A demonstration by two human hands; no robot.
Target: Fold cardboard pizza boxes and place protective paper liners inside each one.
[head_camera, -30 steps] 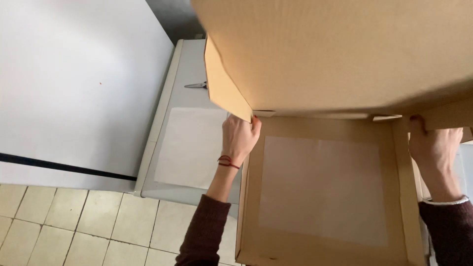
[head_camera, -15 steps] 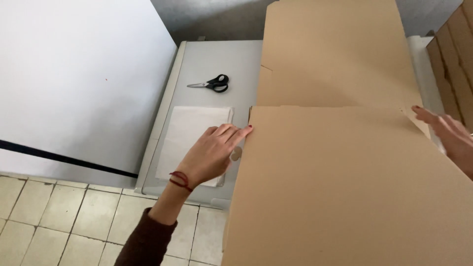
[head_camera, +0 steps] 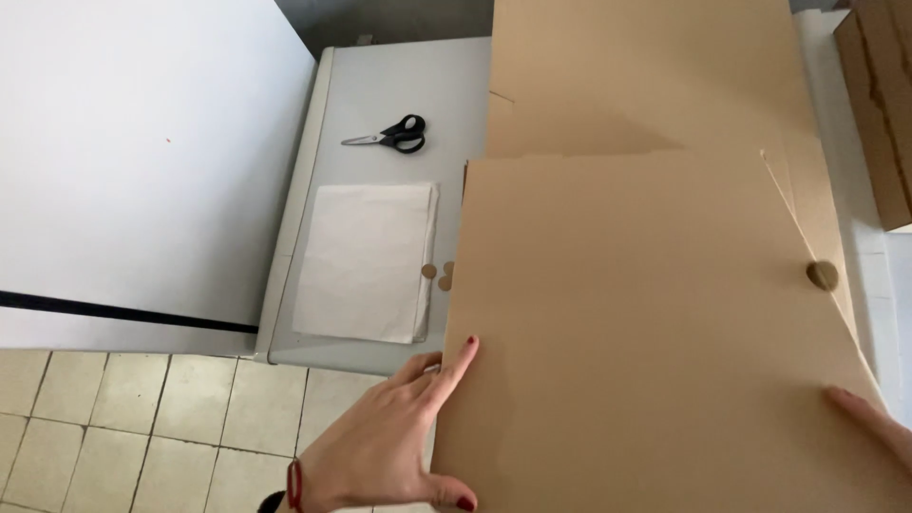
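On the grey table lie one pair of black-handled scissors, one white sheet of paper and, just beside its right edge, two small round cardboard discs. Your left hand is spread open, fingers flat against the left edge of the large flat brown cardboard box, thumb on its face near the bottom corner; it grips nothing. The box lies closed across the table's right part. Only the fingertips of your right hand show, resting on the box's right edge. One more brown carton stands far right.
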